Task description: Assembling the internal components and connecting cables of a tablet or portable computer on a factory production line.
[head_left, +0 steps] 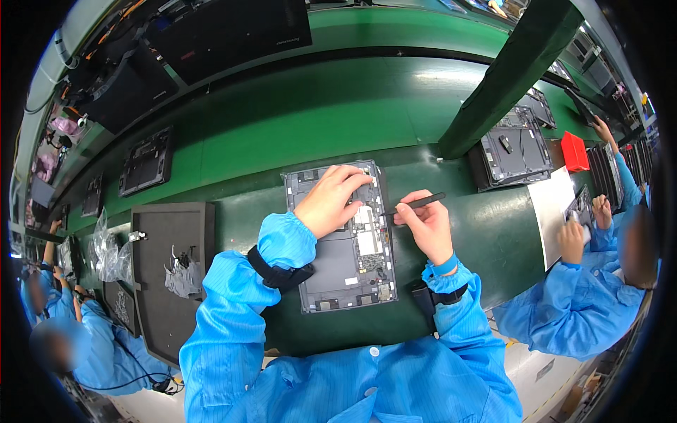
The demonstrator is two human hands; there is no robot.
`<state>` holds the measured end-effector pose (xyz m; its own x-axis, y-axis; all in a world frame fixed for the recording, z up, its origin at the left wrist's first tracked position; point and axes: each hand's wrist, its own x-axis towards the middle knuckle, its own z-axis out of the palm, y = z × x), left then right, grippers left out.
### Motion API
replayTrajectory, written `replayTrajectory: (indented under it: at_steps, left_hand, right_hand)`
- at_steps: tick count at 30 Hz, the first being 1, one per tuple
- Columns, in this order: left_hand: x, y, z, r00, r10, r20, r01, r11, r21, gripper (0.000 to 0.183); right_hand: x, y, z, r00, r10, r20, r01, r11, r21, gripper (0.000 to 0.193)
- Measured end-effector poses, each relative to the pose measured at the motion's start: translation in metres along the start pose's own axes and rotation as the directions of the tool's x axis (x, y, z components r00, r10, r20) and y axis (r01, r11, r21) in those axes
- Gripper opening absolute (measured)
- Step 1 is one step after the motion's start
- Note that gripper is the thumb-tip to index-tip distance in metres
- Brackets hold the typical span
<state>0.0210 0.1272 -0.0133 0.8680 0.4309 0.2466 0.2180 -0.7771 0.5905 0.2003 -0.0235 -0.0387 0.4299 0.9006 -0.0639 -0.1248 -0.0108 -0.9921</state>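
An opened grey laptop chassis point(331, 271) lies on the green bench in front of me, its circuit board point(368, 240) exposed. My left hand point(330, 201) rests over the upper part of the chassis, fingers apart, with the fingertips touching down near the board. Parts under that palm are hidden. At the right side of the chassis, my right hand point(429, 225) is closed in a pen-like grip on slim black tweezers point(427, 200). Their tip points left, at the chassis's right edge beside the board. Whether the tip touches a part is too small to tell.
On the left stand a dark tray point(173, 211) with small parts in a bag point(183, 275) and crumpled clear plastic point(109, 254). Stacked chassis point(515, 151), a green post point(511, 74) and a red bin point(575, 151) are at right. Co-workers point(575, 303) sit on both sides.
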Motion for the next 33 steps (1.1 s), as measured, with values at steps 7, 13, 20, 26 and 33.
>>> replayTrajectory:
  at_steps: [7, 13, 20, 26, 33]
  left_hand:
    - [0.001, 0.001, -0.002, 1.000, -0.013, 0.012, 0.013, 1.000, -0.013, 0.050]
    - [0.001, 0.000, -0.002, 1.000, -0.010, 0.012, 0.010, 1.000, -0.021, 0.051]
    - [0.001, 0.008, -0.002, 0.997, 0.022, -0.074, -0.023, 1.000, -0.014, 0.046]
    - [-0.015, 0.024, 0.010, 0.999, -0.021, -0.037, 0.021, 1.000, -0.006, 0.018]
    - [-0.014, 0.018, 0.026, 0.997, -0.071, -0.012, 0.071, 0.997, -0.012, 0.011]
  right_hand:
    - [-0.001, -0.001, 0.003, 1.000, -0.019, 0.022, 0.019, 0.999, -0.040, 0.015]
    - [0.001, 0.002, 0.002, 0.999, 0.011, 0.052, -0.010, 1.000, -0.013, 0.015]
    - [0.004, 0.002, 0.002, 0.997, 0.072, 0.020, -0.073, 0.995, 0.065, 0.011]
    - [0.003, 0.004, 0.001, 0.995, 0.102, 0.002, -0.101, 0.983, 0.155, 0.010]
    - [0.001, 0.004, 0.005, 0.992, 0.124, 0.011, -0.124, 0.975, 0.183, 0.011]
